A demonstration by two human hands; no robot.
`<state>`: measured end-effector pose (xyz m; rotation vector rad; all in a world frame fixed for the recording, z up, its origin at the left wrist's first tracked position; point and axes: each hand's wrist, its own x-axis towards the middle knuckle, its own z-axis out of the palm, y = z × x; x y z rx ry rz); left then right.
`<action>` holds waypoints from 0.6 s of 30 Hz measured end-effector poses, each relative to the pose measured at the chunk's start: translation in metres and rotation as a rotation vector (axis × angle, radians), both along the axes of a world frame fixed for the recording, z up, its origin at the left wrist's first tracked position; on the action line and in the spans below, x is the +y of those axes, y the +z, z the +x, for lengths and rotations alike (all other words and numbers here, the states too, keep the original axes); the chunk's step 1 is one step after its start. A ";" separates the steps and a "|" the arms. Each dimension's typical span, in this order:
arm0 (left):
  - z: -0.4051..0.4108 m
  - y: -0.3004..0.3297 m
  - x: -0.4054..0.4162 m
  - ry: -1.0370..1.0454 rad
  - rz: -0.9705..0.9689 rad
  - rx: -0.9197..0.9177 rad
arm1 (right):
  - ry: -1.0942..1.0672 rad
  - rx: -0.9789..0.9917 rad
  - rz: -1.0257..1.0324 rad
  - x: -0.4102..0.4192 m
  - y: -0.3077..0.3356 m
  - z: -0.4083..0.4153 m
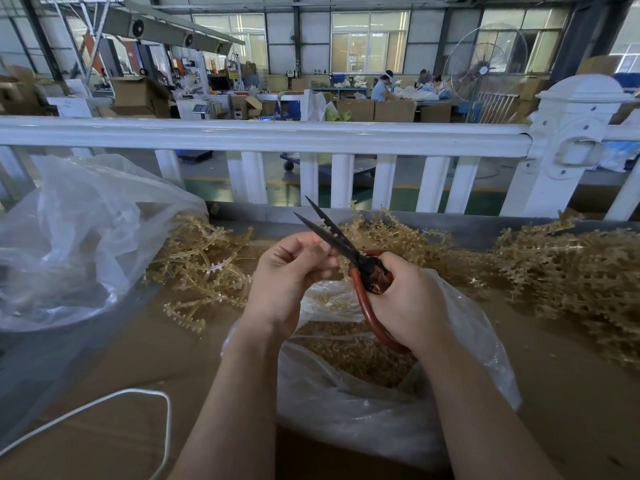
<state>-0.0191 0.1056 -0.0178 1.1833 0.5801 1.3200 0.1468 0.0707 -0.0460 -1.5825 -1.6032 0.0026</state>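
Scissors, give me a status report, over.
Right hand grips the red-handled scissors, blades open. Left hand pinches a tan plastic strip at the blades. Clear bag of cut bits sits open beneath; nothing blocking the cut.

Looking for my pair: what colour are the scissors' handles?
Reddish-brown handles, black blades, gripped by the right hand; head view.

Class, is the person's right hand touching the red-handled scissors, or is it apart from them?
Touching. The head view shows the right hand with its fingers curled through the red handle loops of the scissors, gripping them.
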 end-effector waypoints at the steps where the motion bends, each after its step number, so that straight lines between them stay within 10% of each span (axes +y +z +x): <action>1: -0.001 0.000 0.000 -0.004 -0.004 0.000 | -0.008 -0.012 0.003 0.000 0.000 0.000; 18: -0.006 0.001 0.000 0.131 0.024 0.022 | -0.042 -0.095 0.045 -0.004 0.002 -0.001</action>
